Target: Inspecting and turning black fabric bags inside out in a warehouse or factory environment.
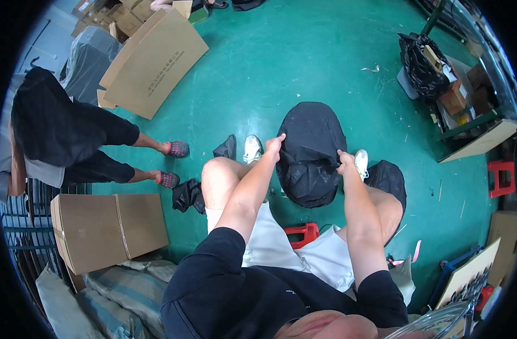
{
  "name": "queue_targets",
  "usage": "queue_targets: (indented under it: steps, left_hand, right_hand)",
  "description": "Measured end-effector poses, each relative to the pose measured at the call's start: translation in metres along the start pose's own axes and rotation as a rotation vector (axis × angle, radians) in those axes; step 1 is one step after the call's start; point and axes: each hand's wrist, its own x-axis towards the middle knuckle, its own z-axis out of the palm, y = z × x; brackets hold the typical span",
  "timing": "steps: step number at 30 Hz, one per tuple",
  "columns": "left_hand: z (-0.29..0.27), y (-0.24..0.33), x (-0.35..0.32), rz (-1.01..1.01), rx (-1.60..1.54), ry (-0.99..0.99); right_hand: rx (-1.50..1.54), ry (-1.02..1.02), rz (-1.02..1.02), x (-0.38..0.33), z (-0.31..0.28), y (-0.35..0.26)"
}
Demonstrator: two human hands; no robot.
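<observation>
A large, rounded black fabric piece (312, 135), like a bag or cover, spreads out between my knees above the green floor. My left hand (275, 146) pinches its left edge, fingers closed on the cloth. On the opposite side, my right hand (344, 160) grips the right edge. The lower part of the fabric is creased and folded; whether anything lies inside it cannot be seen. Beside my right leg is another dark fabric bundle (389, 183). Two smaller crumpled black pieces lie left of my left leg, one pointed (227, 148), the other bunched up (186, 195).
A red stool (304, 233) shows between my thighs. At left, a person in black trousers (100, 130) stands near a tied carton (108, 229) and stuffed sacks (128, 288). A large open carton (156, 62) stands behind. A bin with a black liner (422, 68) adjoins a shelf at right.
</observation>
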Motion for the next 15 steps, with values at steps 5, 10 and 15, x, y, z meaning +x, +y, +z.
queue_targets:
  steps: [5, 10, 15]
  left_hand:
    - [-0.003, -0.03, -0.018, 0.018, 0.007, -0.183]
    - [-0.004, -0.039, -0.045, 0.123, -0.329, -0.237]
    - [0.009, -0.058, -0.053, 0.105, -0.188, -0.188]
  right_hand:
    - [0.13, -0.141, -0.09, -0.049, -0.011, -0.008]
    - [0.012, -0.14, -0.177, -0.104, -0.006, 0.002]
    - [-0.121, 0.026, -0.477, -0.082, -0.032, 0.014]
